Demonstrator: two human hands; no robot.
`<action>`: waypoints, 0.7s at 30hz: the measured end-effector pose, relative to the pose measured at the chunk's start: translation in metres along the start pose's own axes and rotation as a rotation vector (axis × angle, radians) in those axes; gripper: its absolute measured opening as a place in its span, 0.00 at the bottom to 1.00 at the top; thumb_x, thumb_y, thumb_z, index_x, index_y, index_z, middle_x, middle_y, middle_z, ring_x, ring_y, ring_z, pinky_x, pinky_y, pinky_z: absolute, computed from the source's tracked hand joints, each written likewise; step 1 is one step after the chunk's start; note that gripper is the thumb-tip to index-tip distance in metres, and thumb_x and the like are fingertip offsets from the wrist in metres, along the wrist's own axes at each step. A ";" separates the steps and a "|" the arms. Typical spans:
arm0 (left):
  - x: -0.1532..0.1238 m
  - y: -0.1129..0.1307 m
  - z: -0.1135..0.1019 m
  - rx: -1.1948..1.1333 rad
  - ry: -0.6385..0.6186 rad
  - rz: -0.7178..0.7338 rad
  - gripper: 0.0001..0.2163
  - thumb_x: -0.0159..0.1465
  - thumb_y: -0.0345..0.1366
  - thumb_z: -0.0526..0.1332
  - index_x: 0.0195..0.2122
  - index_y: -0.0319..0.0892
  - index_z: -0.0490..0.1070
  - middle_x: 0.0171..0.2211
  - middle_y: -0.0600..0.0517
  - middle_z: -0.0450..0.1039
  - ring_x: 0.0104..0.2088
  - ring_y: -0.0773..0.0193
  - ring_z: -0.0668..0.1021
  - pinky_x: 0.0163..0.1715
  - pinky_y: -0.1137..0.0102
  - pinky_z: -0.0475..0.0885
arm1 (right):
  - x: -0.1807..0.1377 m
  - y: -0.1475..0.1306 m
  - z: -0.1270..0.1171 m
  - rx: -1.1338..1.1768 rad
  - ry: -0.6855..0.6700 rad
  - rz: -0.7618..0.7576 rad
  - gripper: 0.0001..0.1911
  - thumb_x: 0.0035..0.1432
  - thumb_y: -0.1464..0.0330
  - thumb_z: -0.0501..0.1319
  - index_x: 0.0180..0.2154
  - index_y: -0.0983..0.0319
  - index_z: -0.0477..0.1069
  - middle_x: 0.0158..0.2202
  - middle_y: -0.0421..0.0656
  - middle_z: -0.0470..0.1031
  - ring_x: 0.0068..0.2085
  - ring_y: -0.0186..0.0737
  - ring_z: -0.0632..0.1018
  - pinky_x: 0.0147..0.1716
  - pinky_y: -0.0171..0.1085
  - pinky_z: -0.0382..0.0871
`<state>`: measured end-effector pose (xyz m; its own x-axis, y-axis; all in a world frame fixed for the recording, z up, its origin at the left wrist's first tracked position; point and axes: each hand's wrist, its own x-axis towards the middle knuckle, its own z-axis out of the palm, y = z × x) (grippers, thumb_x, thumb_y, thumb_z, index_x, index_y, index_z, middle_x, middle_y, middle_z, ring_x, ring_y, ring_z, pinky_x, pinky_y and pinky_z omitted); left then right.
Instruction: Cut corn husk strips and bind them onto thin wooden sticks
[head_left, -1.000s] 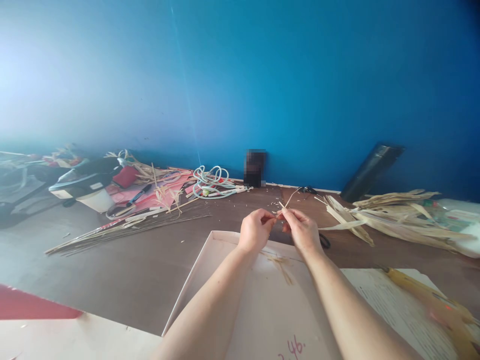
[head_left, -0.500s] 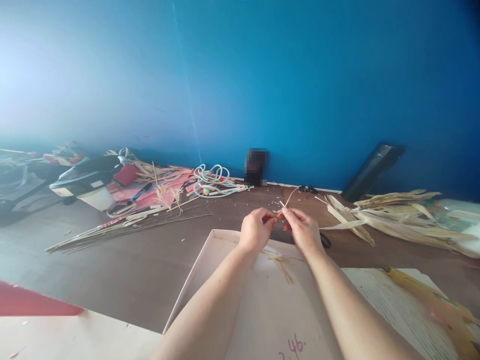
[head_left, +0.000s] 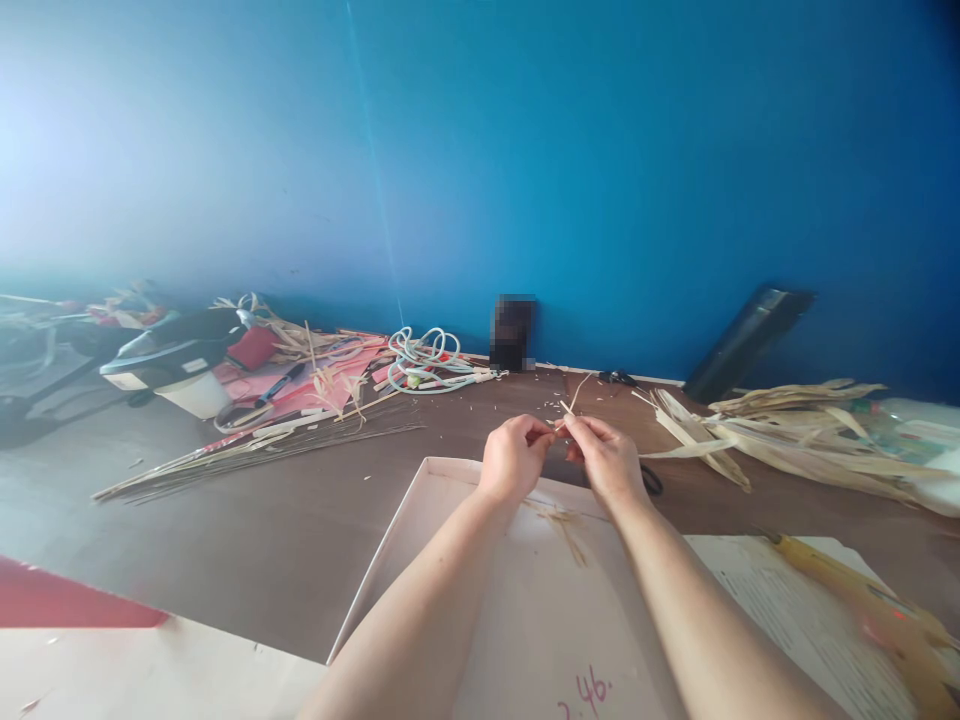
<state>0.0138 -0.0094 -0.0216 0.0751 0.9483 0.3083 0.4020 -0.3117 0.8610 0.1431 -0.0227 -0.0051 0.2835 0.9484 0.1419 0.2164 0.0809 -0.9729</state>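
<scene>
My left hand and my right hand meet above the far edge of a shallow white box. Between their fingertips is a thin straw-coloured strip, which looks like dried corn husk. Both hands are closed in a pinch on it, and its loose end rises above my right thumb. The fingers hide the pinched part. Several short strips lie in the box under my wrists. Dried corn husks are heaped to the right of my right hand.
Left of the box lie a bundle of thin wires, pink paper and a coiled pale cable. A black cylinder leans on the blue wall. At the right, a yellow-handled tool rests on printed paper.
The strip's loose end has swung a little to the left and stands straighter. My hands keep nearly the same place and pinch.
</scene>
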 end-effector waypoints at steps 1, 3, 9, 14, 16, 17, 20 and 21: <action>0.000 0.000 0.000 0.001 0.000 0.004 0.03 0.56 0.35 0.60 0.28 0.43 0.72 0.27 0.56 0.74 0.28 0.70 0.73 0.28 0.76 0.64 | 0.000 0.000 0.000 -0.001 0.001 0.000 0.18 0.49 0.54 0.61 0.34 0.60 0.78 0.32 0.44 0.78 0.21 0.34 0.70 0.20 0.33 0.62; 0.000 -0.001 0.001 0.004 0.000 0.007 0.03 0.56 0.35 0.60 0.28 0.43 0.72 0.27 0.56 0.74 0.28 0.70 0.73 0.28 0.76 0.64 | 0.000 0.000 0.000 -0.010 0.003 -0.005 0.18 0.50 0.54 0.61 0.34 0.60 0.78 0.31 0.44 0.78 0.21 0.34 0.70 0.20 0.33 0.62; 0.001 -0.002 0.000 0.033 0.007 0.041 0.03 0.56 0.34 0.60 0.29 0.43 0.72 0.28 0.55 0.75 0.29 0.69 0.73 0.29 0.76 0.64 | 0.000 0.000 0.000 -0.002 0.005 0.001 0.18 0.49 0.53 0.61 0.33 0.60 0.78 0.31 0.44 0.78 0.21 0.34 0.70 0.21 0.33 0.63; 0.000 -0.001 0.000 0.061 0.017 0.063 0.03 0.56 0.33 0.59 0.29 0.43 0.72 0.29 0.55 0.74 0.30 0.69 0.73 0.29 0.76 0.64 | 0.000 0.002 0.000 -0.005 -0.009 -0.017 0.20 0.49 0.52 0.60 0.34 0.60 0.78 0.32 0.45 0.79 0.21 0.34 0.70 0.21 0.33 0.63; -0.001 -0.001 0.000 0.071 0.023 0.069 0.03 0.56 0.33 0.59 0.29 0.44 0.72 0.29 0.55 0.74 0.30 0.69 0.73 0.29 0.76 0.64 | 0.000 0.002 0.000 -0.009 -0.011 -0.022 0.20 0.49 0.52 0.60 0.35 0.60 0.78 0.32 0.45 0.79 0.21 0.35 0.71 0.21 0.34 0.64; -0.001 -0.001 0.000 0.077 0.025 0.072 0.03 0.56 0.33 0.59 0.29 0.44 0.72 0.29 0.55 0.74 0.30 0.69 0.73 0.30 0.76 0.64 | 0.000 0.002 0.000 -0.008 -0.009 -0.019 0.21 0.50 0.51 0.59 0.35 0.60 0.77 0.32 0.45 0.79 0.21 0.35 0.71 0.22 0.34 0.64; 0.000 -0.002 0.000 0.090 0.032 0.079 0.03 0.56 0.33 0.59 0.29 0.44 0.72 0.29 0.55 0.74 0.30 0.68 0.73 0.30 0.75 0.64 | 0.000 0.002 0.000 0.004 -0.005 -0.001 0.22 0.51 0.51 0.58 0.35 0.61 0.77 0.32 0.46 0.78 0.21 0.35 0.71 0.22 0.34 0.64; 0.000 -0.002 0.000 0.093 0.034 0.082 0.02 0.56 0.33 0.59 0.29 0.44 0.72 0.29 0.55 0.74 0.30 0.68 0.73 0.30 0.75 0.64 | 0.000 0.002 0.000 0.004 -0.007 0.000 0.22 0.51 0.51 0.58 0.35 0.61 0.77 0.32 0.46 0.78 0.21 0.35 0.71 0.22 0.34 0.64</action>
<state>0.0130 -0.0088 -0.0231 0.0804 0.9169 0.3908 0.4787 -0.3794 0.7918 0.1434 -0.0227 -0.0071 0.2769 0.9506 0.1403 0.2129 0.0817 -0.9737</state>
